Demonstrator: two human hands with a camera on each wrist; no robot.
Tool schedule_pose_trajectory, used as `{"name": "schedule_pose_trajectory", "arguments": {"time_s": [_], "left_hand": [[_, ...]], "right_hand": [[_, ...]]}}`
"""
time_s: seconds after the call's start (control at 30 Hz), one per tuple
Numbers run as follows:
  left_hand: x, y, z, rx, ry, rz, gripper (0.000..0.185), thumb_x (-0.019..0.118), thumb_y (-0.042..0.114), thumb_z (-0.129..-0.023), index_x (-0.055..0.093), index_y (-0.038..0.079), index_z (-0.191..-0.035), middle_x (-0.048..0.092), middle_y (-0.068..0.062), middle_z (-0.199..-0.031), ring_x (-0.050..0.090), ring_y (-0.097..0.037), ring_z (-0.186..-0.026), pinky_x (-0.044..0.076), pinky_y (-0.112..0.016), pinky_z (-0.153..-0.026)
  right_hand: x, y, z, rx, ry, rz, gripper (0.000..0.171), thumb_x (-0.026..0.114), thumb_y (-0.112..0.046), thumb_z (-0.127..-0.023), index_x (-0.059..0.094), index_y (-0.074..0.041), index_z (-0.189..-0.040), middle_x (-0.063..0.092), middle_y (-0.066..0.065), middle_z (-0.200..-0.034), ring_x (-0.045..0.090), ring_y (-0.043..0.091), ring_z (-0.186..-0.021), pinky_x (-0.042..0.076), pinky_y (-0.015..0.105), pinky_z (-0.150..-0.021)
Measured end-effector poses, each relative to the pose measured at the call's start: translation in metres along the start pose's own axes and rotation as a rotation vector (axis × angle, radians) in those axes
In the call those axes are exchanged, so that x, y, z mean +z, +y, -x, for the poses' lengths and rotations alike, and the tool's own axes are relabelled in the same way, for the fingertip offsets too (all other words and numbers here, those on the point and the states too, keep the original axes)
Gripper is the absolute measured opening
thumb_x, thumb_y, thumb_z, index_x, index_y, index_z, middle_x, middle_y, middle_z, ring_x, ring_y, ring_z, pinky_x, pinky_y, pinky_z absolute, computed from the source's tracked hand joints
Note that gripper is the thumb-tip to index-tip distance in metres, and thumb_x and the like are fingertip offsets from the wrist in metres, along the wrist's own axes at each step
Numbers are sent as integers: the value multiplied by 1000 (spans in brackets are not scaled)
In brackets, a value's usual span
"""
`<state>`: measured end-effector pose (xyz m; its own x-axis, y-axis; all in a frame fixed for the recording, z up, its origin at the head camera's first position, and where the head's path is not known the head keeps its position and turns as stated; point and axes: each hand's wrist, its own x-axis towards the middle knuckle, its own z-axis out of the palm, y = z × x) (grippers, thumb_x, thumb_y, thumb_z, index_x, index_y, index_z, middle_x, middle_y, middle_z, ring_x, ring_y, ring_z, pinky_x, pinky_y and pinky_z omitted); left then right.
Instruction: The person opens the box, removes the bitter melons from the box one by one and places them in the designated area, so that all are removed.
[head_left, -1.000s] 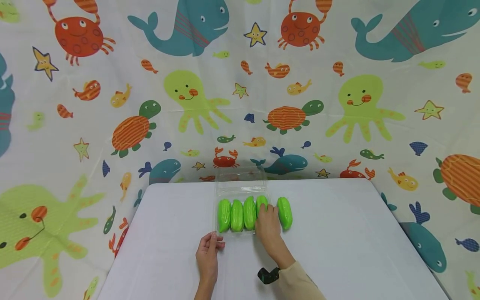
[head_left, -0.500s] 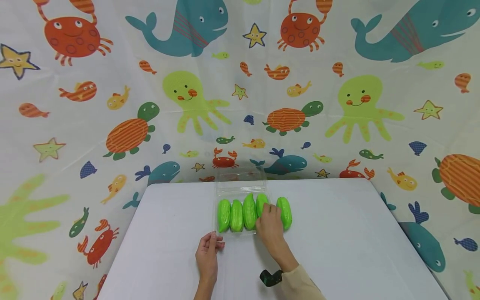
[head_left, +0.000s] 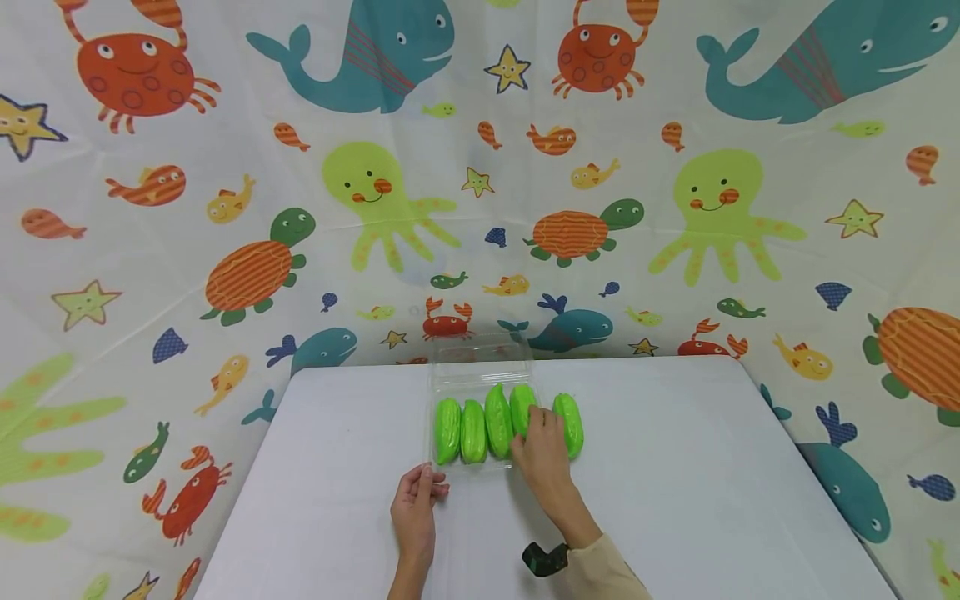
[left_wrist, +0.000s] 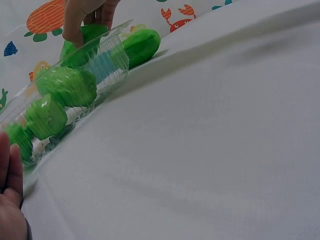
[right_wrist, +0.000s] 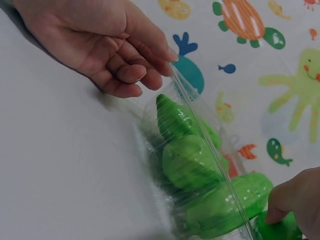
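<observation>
Clear plastic tray [head_left: 480, 377] mid-table, four green toy fruits inside, fifth [head_left: 570, 423] just outside | left hand [head_left: 417, 507] fingers curled, steadying near corner; right hand [head_left: 542, 454] fingertips pinching fourth fruit [head_left: 522, 405] | risk: light tray may skid or tip; crowded fruit may pop out

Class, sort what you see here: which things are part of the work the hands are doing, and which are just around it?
In use:
- clear plastic tray, steadied at its near corner by the left hand
- four green toy vegetables in the tray
- fifth green vegetable beside the tray
- right hand, fingers on the rightmost one in the tray

Just around:
- white table
- sea-animal cloth backdrop
</observation>
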<state>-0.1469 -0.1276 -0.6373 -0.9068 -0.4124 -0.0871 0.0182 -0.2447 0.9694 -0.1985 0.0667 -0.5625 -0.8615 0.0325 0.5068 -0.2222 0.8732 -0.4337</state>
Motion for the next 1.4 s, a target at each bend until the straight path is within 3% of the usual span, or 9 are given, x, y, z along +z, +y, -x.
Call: {"name": "schedule_pose_trajectory", "arguments": {"time_s": [0.4,0.9,1.13,1.4], "left_hand": [[2,0,3,5,7,3,40,60,25,-102,56,-9,-121,71,3,-83,68,-8,-69,61,-22,-72],[14,1,19,-16,56,-8,40,61,27,-101,57,-8,-120,71,1,-84,69,-9,-69,61,-23,-72],[12,1,14,-5,53,-26,37,61,28,-101,59,-4,-118,71,1,-84,69,-10,-69,61,-23,-72],[10,3,9,6,42,-21,39,60,26,-102,57,-8,-119,71,-1,-84,68,-9,-69,61,-22,-71]], "right_hand": [[-2,4,3,4,9,-28,49,75,1,-70,60,12,-115,65,29,-105,62,41,-98,58,45,-78],[-16,18,3,-34,12,-66,49,77,-2,-71,61,11,-115,65,28,-106,62,40,-98,58,43,-77],[-15,16,1,-25,22,-82,49,76,-2,-71,61,11,-115,66,27,-106,62,39,-97,58,42,-76],[-14,15,1,-20,41,-92,48,76,-1,-70,61,11,-114,66,27,-106,63,40,-99,57,44,-79]]}}
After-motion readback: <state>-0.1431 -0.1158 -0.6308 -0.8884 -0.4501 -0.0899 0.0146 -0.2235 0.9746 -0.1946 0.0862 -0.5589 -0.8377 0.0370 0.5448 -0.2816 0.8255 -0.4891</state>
